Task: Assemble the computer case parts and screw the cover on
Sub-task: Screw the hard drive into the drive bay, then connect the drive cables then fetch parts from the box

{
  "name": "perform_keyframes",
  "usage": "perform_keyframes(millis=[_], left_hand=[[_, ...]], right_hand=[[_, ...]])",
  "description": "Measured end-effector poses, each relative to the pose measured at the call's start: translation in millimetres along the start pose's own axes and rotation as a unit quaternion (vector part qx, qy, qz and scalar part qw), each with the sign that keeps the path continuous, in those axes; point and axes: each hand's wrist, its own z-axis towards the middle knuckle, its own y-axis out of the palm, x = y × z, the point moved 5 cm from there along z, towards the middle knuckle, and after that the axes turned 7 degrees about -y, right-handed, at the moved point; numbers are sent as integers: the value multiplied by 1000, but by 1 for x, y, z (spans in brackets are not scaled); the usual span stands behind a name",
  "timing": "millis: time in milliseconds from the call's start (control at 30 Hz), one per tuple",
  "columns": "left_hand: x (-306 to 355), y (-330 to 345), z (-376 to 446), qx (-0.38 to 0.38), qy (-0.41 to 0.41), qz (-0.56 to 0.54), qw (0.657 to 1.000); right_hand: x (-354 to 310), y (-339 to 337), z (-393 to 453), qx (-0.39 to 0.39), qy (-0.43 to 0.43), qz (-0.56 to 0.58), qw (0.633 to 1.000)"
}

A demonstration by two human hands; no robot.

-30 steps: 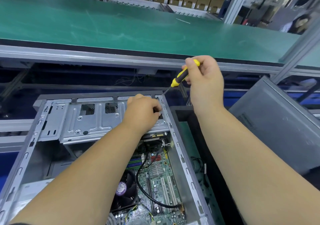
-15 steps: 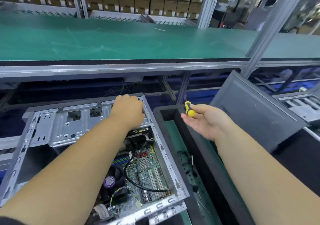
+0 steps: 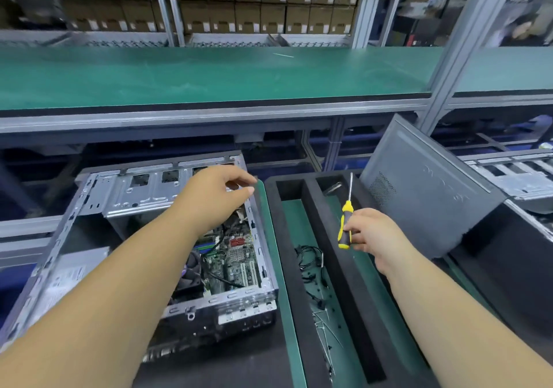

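The open computer case [image 3: 89,208] lies on its side at the left, its motherboard [image 3: 239,256] exposed. My left hand [image 3: 215,193] hovers over the case's far right corner, thumb and forefinger close together with nothing visible between them. My right hand [image 3: 371,235] grips the yellow-and-black handle of a screwdriver [image 3: 344,223], shaft pointing up, above the black foam tray [image 3: 302,190]. The grey cover panel [image 3: 419,196] leans upright just right of the tray, apart from both hands.
The tray's left compartment holds black cables [image 3: 308,262] and several small screws [image 3: 323,324]. A green-topped shelf [image 3: 209,73] runs across above the bench. Another bare metal case [image 3: 520,178] sits at the far right. Stacked cartons fill the racks behind.
My right hand came down from the case's far corner to over the tray, turning the screwdriver tip up. My left hand lifted off the case's top bracket.
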Motion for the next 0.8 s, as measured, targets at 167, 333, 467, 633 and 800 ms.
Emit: perform_keyframes(millis=[167,333,467,633,800], left_hand=[[9,23,-34,-7,-31,-24,999],[21,46,-60,-1,-33,-20,999],[27,59,-79,9,-27,-1,1000],[28,70,-103,22,-39,4,999],[30,72,-125,41,-40,11,998]], right_hand=[[43,-14,1,-26,-12,-81,996],[85,-25,-3,-55,5,-196,979],[112,-29,-9,-102,10,-324,940],[141,-29,-17,-151,47,-392,906],[148,-34,-24,-139,50,-402,904]])
